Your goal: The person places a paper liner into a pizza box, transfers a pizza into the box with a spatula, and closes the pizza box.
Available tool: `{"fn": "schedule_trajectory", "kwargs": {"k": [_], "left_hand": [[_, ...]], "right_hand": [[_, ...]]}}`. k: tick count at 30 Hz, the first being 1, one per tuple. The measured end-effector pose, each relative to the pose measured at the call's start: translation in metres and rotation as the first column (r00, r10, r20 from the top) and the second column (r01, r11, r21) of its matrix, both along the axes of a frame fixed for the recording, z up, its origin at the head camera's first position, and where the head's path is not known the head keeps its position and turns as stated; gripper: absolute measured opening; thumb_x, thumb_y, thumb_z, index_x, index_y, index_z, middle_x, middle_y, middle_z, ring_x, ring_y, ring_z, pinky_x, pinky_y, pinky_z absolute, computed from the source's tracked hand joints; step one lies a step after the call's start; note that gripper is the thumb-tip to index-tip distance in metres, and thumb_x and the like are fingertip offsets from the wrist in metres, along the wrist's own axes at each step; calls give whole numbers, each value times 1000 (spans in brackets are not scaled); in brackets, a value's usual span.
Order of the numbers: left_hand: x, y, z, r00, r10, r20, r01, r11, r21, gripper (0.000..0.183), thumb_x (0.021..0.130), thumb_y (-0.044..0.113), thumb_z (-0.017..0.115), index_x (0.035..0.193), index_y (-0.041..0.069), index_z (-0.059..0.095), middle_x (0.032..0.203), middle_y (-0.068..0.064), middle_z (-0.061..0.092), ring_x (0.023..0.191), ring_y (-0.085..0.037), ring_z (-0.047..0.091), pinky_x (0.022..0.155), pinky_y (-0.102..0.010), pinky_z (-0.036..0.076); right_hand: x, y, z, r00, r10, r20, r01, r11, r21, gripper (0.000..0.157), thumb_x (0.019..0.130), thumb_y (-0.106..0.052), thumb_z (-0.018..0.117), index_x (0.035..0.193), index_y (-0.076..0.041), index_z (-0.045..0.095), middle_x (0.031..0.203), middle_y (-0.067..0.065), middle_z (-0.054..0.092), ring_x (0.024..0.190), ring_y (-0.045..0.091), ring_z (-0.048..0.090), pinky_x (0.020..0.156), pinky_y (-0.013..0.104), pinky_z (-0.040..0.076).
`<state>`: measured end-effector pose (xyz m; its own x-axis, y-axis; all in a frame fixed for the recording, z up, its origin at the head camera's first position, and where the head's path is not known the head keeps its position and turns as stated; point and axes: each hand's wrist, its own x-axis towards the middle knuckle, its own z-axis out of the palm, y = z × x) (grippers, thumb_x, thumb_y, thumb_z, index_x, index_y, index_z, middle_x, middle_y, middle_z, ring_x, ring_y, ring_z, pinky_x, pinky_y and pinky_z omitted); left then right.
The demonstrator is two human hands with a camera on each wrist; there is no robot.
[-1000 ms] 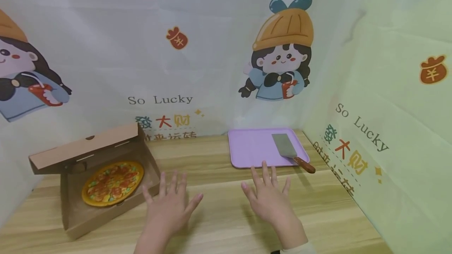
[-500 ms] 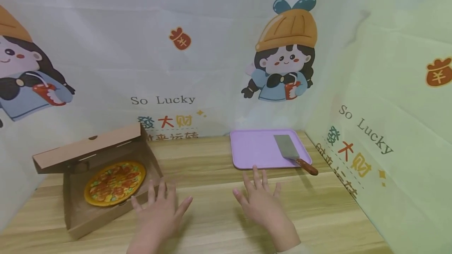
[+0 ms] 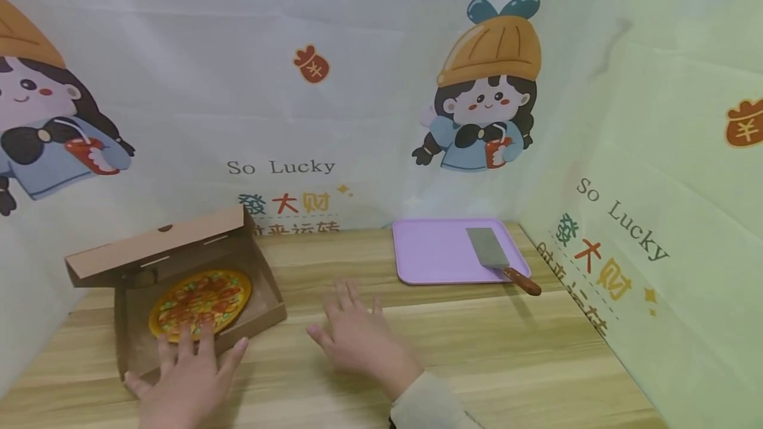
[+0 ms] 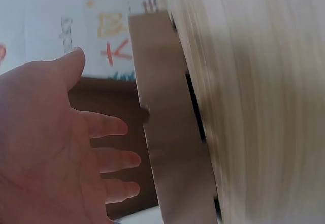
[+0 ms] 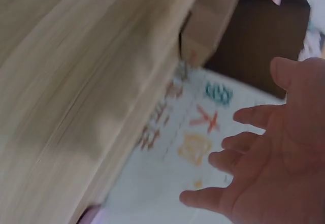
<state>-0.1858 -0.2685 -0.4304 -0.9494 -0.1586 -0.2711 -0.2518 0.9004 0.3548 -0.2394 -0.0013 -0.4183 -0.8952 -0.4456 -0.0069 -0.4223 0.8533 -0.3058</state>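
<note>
One spread left hand at the box's front edge, spread right hand above the gap to the tray

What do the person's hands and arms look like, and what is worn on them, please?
The left hand and right hand are bare, with no gloves in sight. A pale, off-white sleeve ends near the right wrist; a black bit shows at its edge, too small to identify. No left sleeve is visible.
</note>
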Motion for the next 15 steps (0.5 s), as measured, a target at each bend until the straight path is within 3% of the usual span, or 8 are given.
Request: {"fn": "schedule_trajectory", "kwargs": {"k": [7, 15], "left_hand": [[13, -32, -7, 994, 98, 41, -98, 995, 3, 127, 95, 92, 20, 162, -15, 4, 159, -46, -26, 146, -69, -29, 100, -97, -18], [21, -46, -15, 984, 162, 75, -160, 986, -41, 135, 93, 94, 23, 155, -25, 13, 159, -50, -11, 151, -69, -11, 103, -98, -11]], "right_hand": [[-12, -44, -8, 993, 111, -42, -104, 985, 140, 73, 110, -66, 33, 170, -23, 30, 182, -1, 6, 168, 21, 15, 129, 69, 28], [-19, -74, -11, 982, 187, -39, -169, 944, 285, 77, 109, -69, 28, 172, -27, 16, 181, -8, 10, 168, 13, 13, 132, 62, 26]]}}
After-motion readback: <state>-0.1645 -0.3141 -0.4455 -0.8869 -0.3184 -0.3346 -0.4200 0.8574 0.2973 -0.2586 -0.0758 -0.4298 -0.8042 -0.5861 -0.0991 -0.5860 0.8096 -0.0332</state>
